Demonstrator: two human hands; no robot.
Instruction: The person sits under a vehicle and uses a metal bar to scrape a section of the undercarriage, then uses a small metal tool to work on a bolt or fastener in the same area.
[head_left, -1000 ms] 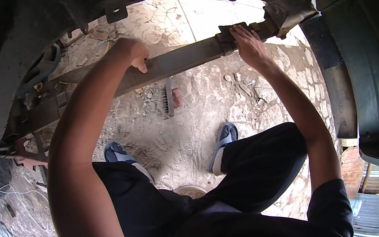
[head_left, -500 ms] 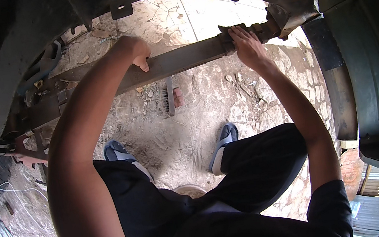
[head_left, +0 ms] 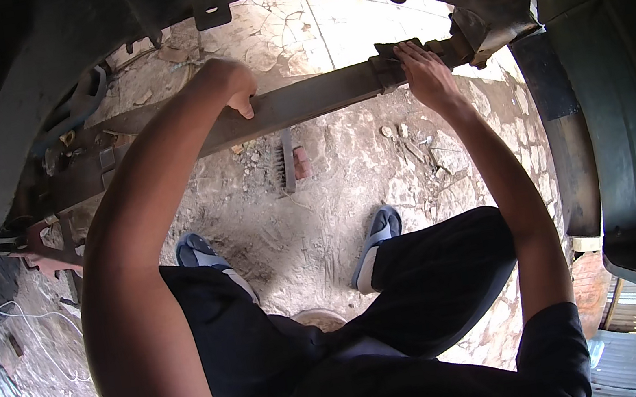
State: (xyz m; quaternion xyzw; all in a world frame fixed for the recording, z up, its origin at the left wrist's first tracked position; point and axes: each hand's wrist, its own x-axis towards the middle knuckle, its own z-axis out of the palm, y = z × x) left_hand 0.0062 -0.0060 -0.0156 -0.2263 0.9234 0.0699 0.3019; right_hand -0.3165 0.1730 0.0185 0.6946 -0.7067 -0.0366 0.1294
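The left hand [head_left: 238,94] is curling at a metal bar [head_left: 311,99]; nobody can tell its grip. The bar is running under the right hand [head_left: 428,77], which is lying flat. If either is slipping, it could be getting scraped.

Most fingers of the left hand [head_left: 233,88] are hidden behind the hand itself; whether they clasp the bar [head_left: 315,97] cannot be told. Left of that grip, the forearm [head_left: 157,169] hides a stretch of bar. The right hand [head_left: 428,77] partly covers a dark block [head_left: 386,49]. Below it, scraps [head_left: 415,153] are too small to name.
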